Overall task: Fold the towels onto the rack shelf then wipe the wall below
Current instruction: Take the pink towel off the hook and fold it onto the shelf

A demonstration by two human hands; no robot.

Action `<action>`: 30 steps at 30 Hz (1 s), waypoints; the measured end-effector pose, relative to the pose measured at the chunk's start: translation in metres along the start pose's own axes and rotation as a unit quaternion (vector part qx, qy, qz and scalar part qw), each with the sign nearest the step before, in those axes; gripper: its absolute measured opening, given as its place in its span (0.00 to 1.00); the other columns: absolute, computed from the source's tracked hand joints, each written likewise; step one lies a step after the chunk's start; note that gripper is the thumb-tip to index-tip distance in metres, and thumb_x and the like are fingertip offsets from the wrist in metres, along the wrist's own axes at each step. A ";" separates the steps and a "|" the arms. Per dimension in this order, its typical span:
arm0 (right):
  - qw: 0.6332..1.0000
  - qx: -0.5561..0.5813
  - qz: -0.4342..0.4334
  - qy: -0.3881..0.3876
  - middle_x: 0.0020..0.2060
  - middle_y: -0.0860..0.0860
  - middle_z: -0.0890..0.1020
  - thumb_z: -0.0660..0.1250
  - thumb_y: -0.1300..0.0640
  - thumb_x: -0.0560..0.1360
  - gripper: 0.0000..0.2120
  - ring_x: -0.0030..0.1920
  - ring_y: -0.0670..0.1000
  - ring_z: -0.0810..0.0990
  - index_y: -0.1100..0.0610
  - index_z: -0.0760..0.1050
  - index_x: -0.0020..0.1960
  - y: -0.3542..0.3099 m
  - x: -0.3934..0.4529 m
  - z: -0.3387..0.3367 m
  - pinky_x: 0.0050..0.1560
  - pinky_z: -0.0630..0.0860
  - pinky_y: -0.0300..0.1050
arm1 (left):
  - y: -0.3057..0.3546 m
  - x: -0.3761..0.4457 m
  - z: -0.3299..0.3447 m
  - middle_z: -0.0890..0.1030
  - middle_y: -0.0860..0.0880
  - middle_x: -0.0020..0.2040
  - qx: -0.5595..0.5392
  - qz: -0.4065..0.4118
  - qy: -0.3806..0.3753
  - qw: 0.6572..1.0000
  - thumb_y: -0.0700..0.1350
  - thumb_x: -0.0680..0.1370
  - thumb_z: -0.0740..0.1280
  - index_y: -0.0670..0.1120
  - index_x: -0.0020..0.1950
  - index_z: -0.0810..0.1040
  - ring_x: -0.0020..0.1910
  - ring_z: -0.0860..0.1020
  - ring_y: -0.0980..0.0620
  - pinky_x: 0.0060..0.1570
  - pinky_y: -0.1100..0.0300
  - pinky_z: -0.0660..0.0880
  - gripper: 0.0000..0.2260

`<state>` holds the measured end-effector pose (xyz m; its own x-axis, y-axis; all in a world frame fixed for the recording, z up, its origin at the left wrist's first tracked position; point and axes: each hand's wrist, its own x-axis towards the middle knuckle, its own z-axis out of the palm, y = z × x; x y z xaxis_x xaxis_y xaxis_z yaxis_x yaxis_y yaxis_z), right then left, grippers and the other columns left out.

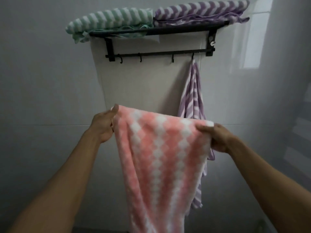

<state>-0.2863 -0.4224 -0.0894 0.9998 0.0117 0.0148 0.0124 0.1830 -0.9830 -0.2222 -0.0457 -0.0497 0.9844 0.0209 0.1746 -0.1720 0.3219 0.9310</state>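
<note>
Hands up front: left hand [102, 126] and right hand [217, 137] each pinch a top corner of the pink towel [159, 157], stretched between them w/ its long axis hanging straight down. Rack shelf [158, 30] sits above and ahead, approx. centred, green towel [109, 20] and purple towel [200, 11] folded on it. Another purple one [191, 96] hangs off a hook, nearer the right hand. Likely next: fold pink, lift up.

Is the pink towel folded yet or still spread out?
Spread out: the pink towel hangs full length, its top edge pinched between the left hand and right hand.
</note>
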 end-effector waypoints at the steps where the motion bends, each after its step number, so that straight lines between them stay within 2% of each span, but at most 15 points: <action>1: 0.999 0.035 -0.019 0.000 0.53 0.65 0.84 0.81 0.52 0.63 0.37 0.45 0.59 0.86 0.69 0.76 0.66 -0.012 0.003 0.001 0.44 0.84 0.53 | 0.000 -0.002 -0.005 0.86 0.46 0.48 -0.006 0.017 -0.057 0.998 0.47 0.75 0.73 0.40 0.64 0.78 0.42 0.85 0.50 0.41 0.57 0.82 0.20; 3: 0.997 0.072 -0.017 -0.030 0.54 0.62 0.85 0.73 0.50 0.71 0.26 0.47 0.58 0.86 0.64 0.79 0.65 -0.027 0.004 -0.003 0.48 0.84 0.54 | -0.022 -0.011 -0.014 0.84 0.43 0.58 0.060 -0.012 -0.112 0.992 0.51 0.65 0.81 0.41 0.63 0.80 0.51 0.84 0.48 0.50 0.52 0.82 0.30; 4: 0.998 0.058 -0.001 -0.036 0.53 0.60 0.85 0.71 0.51 0.73 0.23 0.47 0.57 0.86 0.63 0.80 0.63 -0.027 0.002 -0.004 0.49 0.84 0.54 | -0.038 -0.017 -0.018 0.84 0.41 0.59 0.104 -0.046 -0.100 0.988 0.54 0.60 0.84 0.41 0.59 0.82 0.49 0.85 0.48 0.50 0.52 0.83 0.32; 5: 0.999 0.030 0.013 -0.030 0.52 0.60 0.86 0.71 0.53 0.74 0.22 0.47 0.58 0.86 0.64 0.79 0.63 -0.024 0.001 -0.005 0.47 0.84 0.54 | -0.055 -0.024 -0.021 0.84 0.40 0.57 0.131 -0.073 -0.070 0.986 0.54 0.61 0.83 0.40 0.55 0.83 0.44 0.85 0.49 0.47 0.52 0.83 0.29; 8: 1.000 -0.006 -0.002 0.026 0.45 0.61 0.86 0.73 0.58 0.74 0.22 0.40 0.57 0.86 0.69 0.77 0.64 -0.017 0.005 -0.009 0.40 0.84 0.51 | -0.076 -0.029 -0.020 0.84 0.40 0.50 0.142 -0.103 0.037 0.984 0.48 0.75 0.74 0.40 0.48 0.82 0.31 0.83 0.52 0.36 0.57 0.81 0.11; 11: 0.999 0.045 0.009 -0.023 0.47 0.60 0.87 0.78 0.50 0.66 0.29 0.45 0.56 0.86 0.65 0.80 0.62 -0.024 0.005 -0.016 0.43 0.84 0.51 | -0.053 -0.012 -0.018 0.84 0.41 0.50 0.056 -0.093 0.020 0.994 0.50 0.79 0.70 0.38 0.57 0.81 0.35 0.84 0.50 0.39 0.54 0.82 0.16; 13: 0.996 -0.021 0.051 -0.068 0.54 0.60 0.86 0.82 0.52 0.60 0.34 0.51 0.58 0.86 0.63 0.80 0.63 -0.009 -0.001 -0.017 0.47 0.84 0.51 | -0.040 -0.004 -0.013 0.84 0.41 0.53 0.017 -0.084 -0.006 0.996 0.51 0.79 0.68 0.39 0.61 0.80 0.39 0.84 0.49 0.41 0.54 0.83 0.18; 15: 0.986 -0.110 0.090 -0.090 0.58 0.61 0.84 0.86 0.52 0.54 0.40 0.55 0.59 0.85 0.63 0.80 0.63 0.016 -0.004 -0.020 0.54 0.82 0.54 | -0.038 -0.001 -0.007 0.84 0.42 0.54 0.023 -0.080 0.011 0.996 0.51 0.79 0.69 0.40 0.60 0.80 0.39 0.84 0.50 0.39 0.56 0.83 0.17; 17: 0.992 -0.079 0.068 -0.071 0.58 0.65 0.83 0.89 0.52 0.51 0.44 0.55 0.62 0.85 0.69 0.79 0.62 0.023 -0.001 -0.019 0.57 0.81 0.58 | -0.035 -0.001 -0.006 0.83 0.41 0.54 0.011 -0.069 0.020 0.997 0.51 0.76 0.72 0.41 0.55 0.81 0.40 0.84 0.50 0.38 0.56 0.83 0.15; 19: 0.999 -0.011 0.013 -0.034 0.52 0.64 0.85 0.86 0.51 0.57 0.41 0.47 0.59 0.86 0.71 0.77 0.63 0.009 0.004 -0.021 0.50 0.84 0.56 | -0.025 -0.001 -0.011 0.83 0.42 0.56 -0.012 -0.050 -0.035 0.998 0.52 0.73 0.74 0.40 0.56 0.81 0.45 0.83 0.48 0.43 0.55 0.83 0.19; 21: 0.998 0.046 0.006 -0.042 0.52 0.61 0.85 0.75 0.49 0.69 0.29 0.47 0.57 0.86 0.66 0.79 0.64 -0.009 0.001 -0.023 0.50 0.84 0.55 | -0.023 -0.009 -0.016 0.83 0.42 0.57 0.025 -0.059 -0.123 0.990 0.56 0.64 0.81 0.40 0.60 0.81 0.50 0.83 0.46 0.50 0.51 0.82 0.30; 23: 0.998 0.008 0.037 -0.053 0.55 0.62 0.85 0.71 0.53 0.72 0.24 0.49 0.58 0.85 0.66 0.79 0.63 -0.008 -0.003 -0.027 0.51 0.84 0.55 | -0.044 -0.024 -0.022 0.85 0.43 0.46 0.126 -0.101 -0.127 0.979 0.58 0.55 0.85 0.42 0.50 0.86 0.41 0.83 0.48 0.43 0.54 0.80 0.31; 25: 0.998 -0.025 0.042 -0.033 0.53 0.64 0.85 0.73 0.58 0.72 0.26 0.46 0.59 0.85 0.70 0.76 0.65 -0.002 -0.006 -0.031 0.49 0.84 0.56 | -0.060 -0.033 -0.020 0.85 0.45 0.39 0.143 -0.120 -0.069 0.980 0.54 0.63 0.81 0.41 0.44 0.86 0.32 0.82 0.51 0.33 0.60 0.79 0.19; 27: 0.999 0.018 0.030 -0.022 0.51 0.63 0.85 0.73 0.55 0.72 0.27 0.45 0.58 0.86 0.69 0.77 0.66 0.001 -0.006 -0.033 0.48 0.84 0.55 | -0.060 -0.027 -0.021 0.85 0.43 0.42 0.090 -0.104 -0.004 0.990 0.48 0.72 0.75 0.39 0.48 0.84 0.31 0.83 0.51 0.32 0.59 0.80 0.12; 30: 0.996 0.035 0.058 -0.052 0.48 0.61 0.86 0.78 0.45 0.65 0.31 0.44 0.57 0.86 0.65 0.82 0.59 0.007 -0.010 -0.030 0.41 0.84 0.50 | -0.044 -0.019 -0.026 0.85 0.40 0.50 0.008 -0.086 -0.066 0.994 0.46 0.73 0.71 0.37 0.57 0.82 0.39 0.85 0.48 0.43 0.53 0.83 0.16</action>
<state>-0.2956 -0.4504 -0.1016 0.9876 0.1378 -0.0750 -0.1070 0.2420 -0.9644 -0.2327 -0.0358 -0.1027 0.9862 -0.1571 0.0519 -0.0034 0.2946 0.9556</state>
